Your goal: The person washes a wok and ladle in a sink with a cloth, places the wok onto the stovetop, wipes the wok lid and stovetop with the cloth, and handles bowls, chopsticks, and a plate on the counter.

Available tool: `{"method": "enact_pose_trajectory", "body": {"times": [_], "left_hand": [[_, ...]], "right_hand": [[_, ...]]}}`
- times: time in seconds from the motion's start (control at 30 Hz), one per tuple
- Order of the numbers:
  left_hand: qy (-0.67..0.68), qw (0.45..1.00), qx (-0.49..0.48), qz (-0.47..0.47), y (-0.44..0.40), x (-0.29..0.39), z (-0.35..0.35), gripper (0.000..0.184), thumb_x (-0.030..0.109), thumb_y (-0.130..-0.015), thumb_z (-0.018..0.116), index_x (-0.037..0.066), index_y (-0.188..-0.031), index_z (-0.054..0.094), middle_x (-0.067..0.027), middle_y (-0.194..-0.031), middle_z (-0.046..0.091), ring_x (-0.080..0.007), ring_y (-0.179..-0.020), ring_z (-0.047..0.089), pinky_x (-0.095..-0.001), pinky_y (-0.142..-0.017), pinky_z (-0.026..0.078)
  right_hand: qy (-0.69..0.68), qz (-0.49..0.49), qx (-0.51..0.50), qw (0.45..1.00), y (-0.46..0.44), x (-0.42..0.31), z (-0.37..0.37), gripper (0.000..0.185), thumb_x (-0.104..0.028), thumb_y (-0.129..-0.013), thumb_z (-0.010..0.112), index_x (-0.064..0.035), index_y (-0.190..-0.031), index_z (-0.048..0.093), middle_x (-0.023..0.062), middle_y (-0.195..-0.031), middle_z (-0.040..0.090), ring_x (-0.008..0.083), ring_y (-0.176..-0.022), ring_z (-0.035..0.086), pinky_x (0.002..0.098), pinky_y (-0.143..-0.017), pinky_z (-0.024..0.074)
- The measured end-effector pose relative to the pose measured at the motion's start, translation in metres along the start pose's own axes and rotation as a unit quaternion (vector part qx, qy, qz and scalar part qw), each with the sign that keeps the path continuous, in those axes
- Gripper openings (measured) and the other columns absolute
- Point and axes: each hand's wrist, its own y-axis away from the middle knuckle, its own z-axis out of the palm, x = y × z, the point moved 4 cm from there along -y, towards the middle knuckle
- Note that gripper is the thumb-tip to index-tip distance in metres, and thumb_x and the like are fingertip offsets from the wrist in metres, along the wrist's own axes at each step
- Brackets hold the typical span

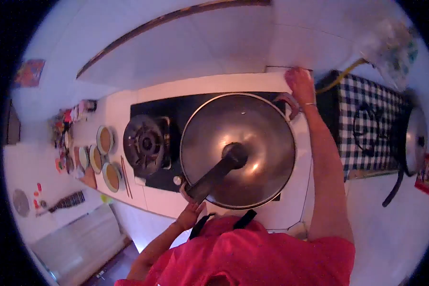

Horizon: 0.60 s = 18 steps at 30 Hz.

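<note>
A large wok lid covers the wok on the right side of the black gas stove. Its tall black handle rises toward the camera. My left hand is at the stove's front edge, just below the handle's end, with its fingers closed; what they grip is hidden. A stove knob shows a little to its left. Beyond the wok's right ear handle, my right hand is at the counter's back right corner. Its fingers look curled, and I cannot make out what is in them.
An uncovered burner is on the stove's left. Several filled bowls and a pair of chopsticks lie farther left. To the right, a checked cloth covers a stand beside a lidded pan. A yellow hose runs behind.
</note>
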Motion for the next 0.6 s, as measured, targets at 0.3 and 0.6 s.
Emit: {"method": "enact_pose_trajectory", "body": {"times": [0.3,0.6], "left_hand": [[-0.018,0.995,0.102,0.007,0.04,0.003,0.08,0.058,0.016,-0.08,0.047,-0.001,-0.133,0.031,-0.0225,-0.144,0.021,-0.0335,-0.135,0.018,-0.0392,-0.11,0.018],[0.087,0.959,0.269,-0.014,0.022,0.007,0.154,0.043,0.012,-0.085,0.042,-0.005,-0.125,0.041,-0.0271,-0.141,0.024,-0.0357,-0.132,0.024,-0.0397,-0.108,0.024]], "right_hand": [[-0.159,0.005,0.078,0.984,0.114,-0.101,-0.096,0.03,-0.014,-0.085,0.043,-0.0097,-0.108,0.061,0.013,-0.093,0.061,0.0288,-0.088,0.057,0.0388,-0.077,0.0435],[-0.252,0.144,-0.049,0.956,0.377,-0.158,-0.118,0.066,-0.05,-0.087,0.043,0.006,-0.122,0.044,0.0212,-0.113,0.051,0.029,-0.104,0.05,0.0401,-0.085,0.0423]]}}
